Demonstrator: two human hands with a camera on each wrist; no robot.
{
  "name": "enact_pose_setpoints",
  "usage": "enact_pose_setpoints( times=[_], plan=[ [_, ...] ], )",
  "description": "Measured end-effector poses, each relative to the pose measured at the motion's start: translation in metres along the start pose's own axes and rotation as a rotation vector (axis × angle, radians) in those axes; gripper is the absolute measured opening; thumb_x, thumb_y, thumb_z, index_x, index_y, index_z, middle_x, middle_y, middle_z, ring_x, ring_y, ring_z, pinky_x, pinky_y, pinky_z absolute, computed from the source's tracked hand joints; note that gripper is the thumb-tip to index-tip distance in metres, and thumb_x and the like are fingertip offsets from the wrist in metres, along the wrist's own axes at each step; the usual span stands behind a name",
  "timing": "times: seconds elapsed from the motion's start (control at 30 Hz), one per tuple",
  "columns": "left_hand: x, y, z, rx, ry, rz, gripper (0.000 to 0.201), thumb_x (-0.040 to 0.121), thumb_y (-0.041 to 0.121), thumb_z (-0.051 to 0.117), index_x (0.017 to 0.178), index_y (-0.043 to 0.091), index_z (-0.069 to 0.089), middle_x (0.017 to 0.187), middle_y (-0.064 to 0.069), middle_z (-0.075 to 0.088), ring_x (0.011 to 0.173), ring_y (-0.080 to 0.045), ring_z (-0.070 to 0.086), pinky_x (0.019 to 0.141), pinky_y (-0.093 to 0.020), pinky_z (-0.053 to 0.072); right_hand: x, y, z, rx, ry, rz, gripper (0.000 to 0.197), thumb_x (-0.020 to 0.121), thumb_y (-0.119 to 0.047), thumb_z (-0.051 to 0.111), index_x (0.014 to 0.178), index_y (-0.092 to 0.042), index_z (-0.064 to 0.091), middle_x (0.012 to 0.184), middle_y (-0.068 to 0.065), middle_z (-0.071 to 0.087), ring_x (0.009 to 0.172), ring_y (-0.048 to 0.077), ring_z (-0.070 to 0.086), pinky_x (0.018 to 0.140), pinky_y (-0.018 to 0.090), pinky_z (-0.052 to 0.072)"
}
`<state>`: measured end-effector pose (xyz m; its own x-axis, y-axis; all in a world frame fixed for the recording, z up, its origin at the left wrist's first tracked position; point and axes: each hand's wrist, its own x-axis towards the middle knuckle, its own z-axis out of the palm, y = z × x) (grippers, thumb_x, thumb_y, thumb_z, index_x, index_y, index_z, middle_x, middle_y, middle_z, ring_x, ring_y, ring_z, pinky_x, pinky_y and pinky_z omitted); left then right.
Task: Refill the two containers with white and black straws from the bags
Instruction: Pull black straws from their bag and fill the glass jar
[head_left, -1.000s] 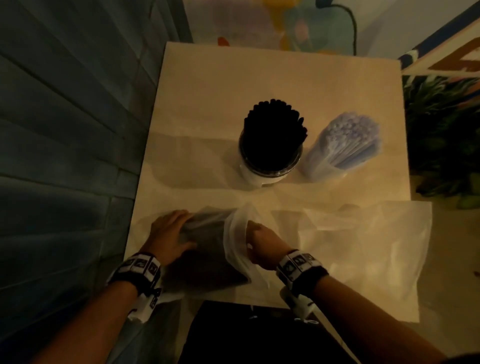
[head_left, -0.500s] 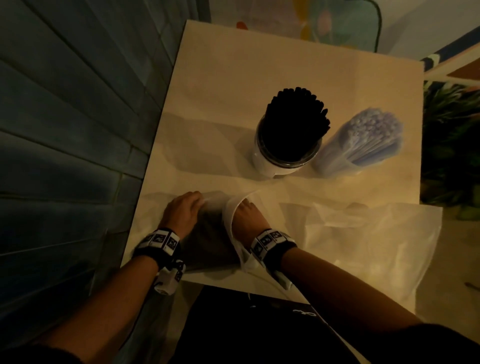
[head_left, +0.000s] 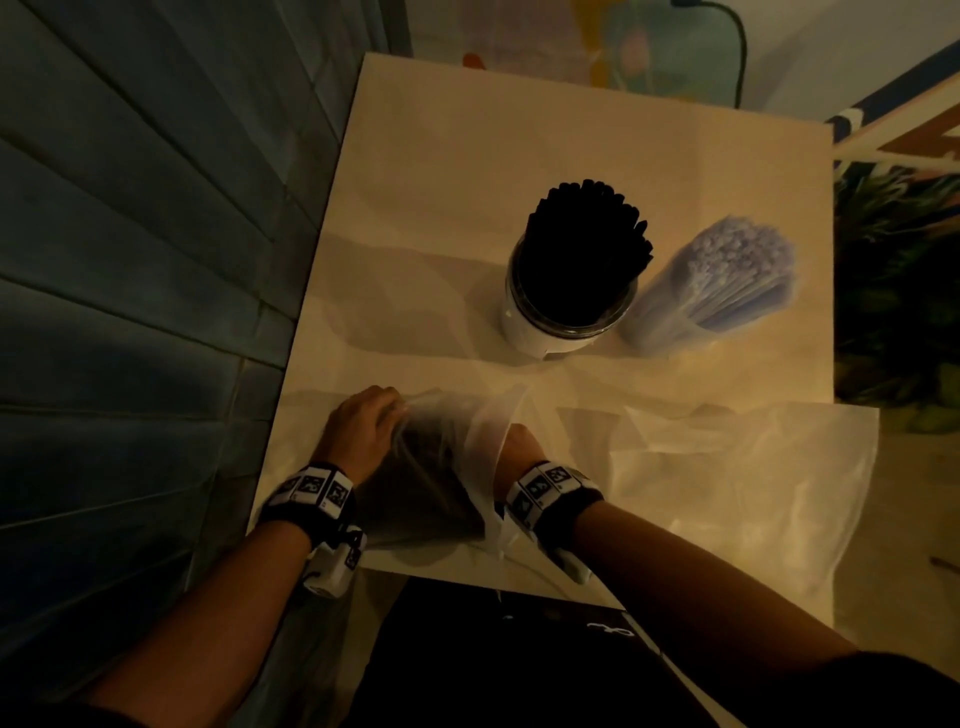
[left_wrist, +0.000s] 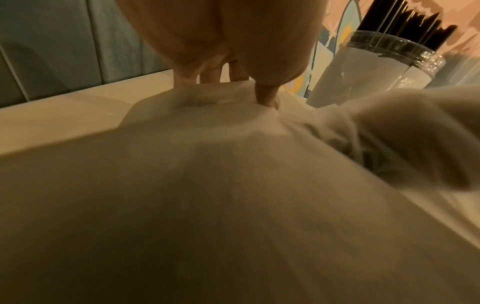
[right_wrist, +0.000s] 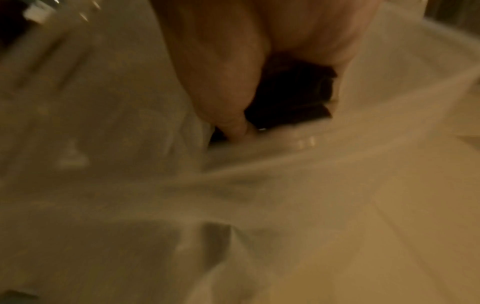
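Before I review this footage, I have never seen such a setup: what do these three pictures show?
No machine: a person wears three cameras. The head view looks down at a table. On it stand a jar of black straws and a bundle of white straws. The left hand holds a plastic bag of black straws; the right hand reaches into its mouth, its grip around dark straws in the right wrist view. The left wrist view shows fingers on the plastic. An emptier bag lies right.

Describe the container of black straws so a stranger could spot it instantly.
On the pale table, look past the two hands to the pair of upright containers. The container of black straws stands on the left, a clear jar, white-lined; its neighbour holds pale straws.
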<state>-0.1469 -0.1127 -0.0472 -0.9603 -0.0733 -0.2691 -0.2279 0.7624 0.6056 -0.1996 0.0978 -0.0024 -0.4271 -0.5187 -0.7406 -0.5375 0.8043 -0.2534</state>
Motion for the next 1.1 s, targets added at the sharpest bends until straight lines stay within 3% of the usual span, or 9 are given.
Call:
enact_pose_setpoints(
  times=[0.23, 0.33, 0.57, 0.7, 0.8, 0.9, 0.97, 1.03, 1.1],
  plan=[
    [0.006, -0.015, -0.009, 0.075, 0.100, -0.023, 0.019, 0.099, 0.019, 0.053, 0.099, 0.005, 0.066, 0.097, -0.015, 0.064, 0.089, -0.032, 0.058, 0.077, -0.040, 0.046, -0.042, 0.043, 0.013, 0.147, 0.227, 0.103, 0.017, 0.098, -0.031, 0.047, 0.109, -0.021, 0.055, 0.094, 0.005, 0.066, 0.085, 0.029, 0.066, 0.066, 0.034, 0.044],
    [0.009, -0.021, -0.010, 0.134, 0.118, -0.036, 0.013, 0.097, 0.014, 0.057, 0.100, 0.006, 0.066, 0.099, -0.015, 0.065, 0.090, -0.035, 0.060, 0.078, -0.041, 0.048, -0.068, 0.076, 0.029, 0.246, 0.264, 0.179, 0.014, 0.097, -0.036, 0.048, 0.105, -0.028, 0.055, 0.084, -0.002, 0.064, 0.075, 0.023, 0.064, 0.067, 0.037, 0.053],
    [0.014, 0.003, -0.020, 0.225, -0.073, -0.137, 0.019, 0.086, 0.009, 0.062, 0.104, 0.018, 0.062, 0.111, -0.004, 0.060, 0.104, -0.032, 0.059, 0.091, -0.046, 0.047, -0.129, 0.133, 0.053, 0.482, 0.505, 0.270, 0.013, 0.089, -0.026, 0.068, 0.097, -0.027, 0.058, 0.067, -0.010, 0.059, 0.057, 0.011, 0.056, 0.053, 0.028, 0.045],
    [0.009, 0.078, -0.035, -0.330, -0.213, 0.066, 0.066, 0.076, 0.030, 0.079, 0.134, 0.025, 0.048, 0.137, 0.010, 0.052, 0.127, -0.009, 0.050, 0.105, -0.031, 0.043, -0.133, 0.118, 0.038, 0.682, 0.704, 0.121, 0.014, 0.088, -0.019, 0.071, 0.096, -0.025, 0.061, 0.067, -0.013, 0.060, 0.058, 0.005, 0.058, 0.054, 0.020, 0.044],
    [0.008, 0.148, -0.040, -0.957, -0.365, 0.116, 0.088, 0.067, 0.031, 0.088, 0.139, 0.012, 0.041, 0.140, -0.001, 0.055, 0.130, -0.018, 0.053, 0.102, -0.030, 0.046, -0.116, 0.093, 0.014, 0.764, 0.755, -0.050, 0.010, 0.090, -0.023, 0.068, 0.095, -0.025, 0.061, 0.073, -0.011, 0.063, 0.065, 0.006, 0.060, 0.060, 0.024, 0.048],
    [0.016, 0.197, -0.047, -1.362, -0.321, 0.173, 0.058, 0.076, 0.022, 0.083, 0.121, 0.001, 0.052, 0.119, -0.023, 0.062, 0.116, -0.042, 0.060, 0.099, -0.047, 0.049, -0.095, 0.072, -0.008, 0.746, 0.768, -0.144, 0.007, 0.089, -0.025, 0.065, 0.093, -0.022, 0.059, 0.071, -0.007, 0.063, 0.061, 0.009, 0.058, 0.058, 0.028, 0.047],
    [0.023, 0.220, -0.057, -1.409, -0.247, 0.186, 0.024, 0.078, 0.022, 0.080, 0.088, 0.011, 0.062, 0.081, -0.012, 0.065, 0.084, -0.034, 0.066, 0.091, -0.047, 0.050, -0.081, 0.065, -0.019, 0.791, 0.808, -0.152, 0.009, 0.088, -0.023, 0.065, 0.094, -0.018, 0.059, 0.072, -0.004, 0.064, 0.062, 0.014, 0.059, 0.059, 0.036, 0.048],
    [0.030, 0.236, -0.063, -1.374, -0.178, 0.207, 0.023, 0.077, 0.017, 0.075, 0.066, 0.017, 0.054, 0.056, -0.002, 0.046, 0.055, -0.021, 0.048, 0.075, -0.041, 0.047, -0.072, 0.063, -0.029, 0.813, 0.869, -0.154, 0.014, 0.088, -0.022, 0.065, 0.096, -0.012, 0.061, 0.074, 0.001, 0.066, 0.063, 0.020, 0.060, 0.060, 0.043, 0.048],
    [0.037, 0.247, -0.069, -1.354, -0.123, 0.229, 0.026, 0.077, 0.015, 0.066, 0.058, 0.020, 0.050, 0.049, 0.001, 0.035, 0.046, -0.018, 0.033, 0.065, -0.036, 0.040, -0.069, 0.063, -0.035, 0.812, 0.902, -0.151, 0.015, 0.088, -0.022, 0.068, 0.095, -0.011, 0.060, 0.073, 0.002, 0.065, 0.061, 0.020, 0.058, 0.059, 0.042, 0.047]
  ],
)
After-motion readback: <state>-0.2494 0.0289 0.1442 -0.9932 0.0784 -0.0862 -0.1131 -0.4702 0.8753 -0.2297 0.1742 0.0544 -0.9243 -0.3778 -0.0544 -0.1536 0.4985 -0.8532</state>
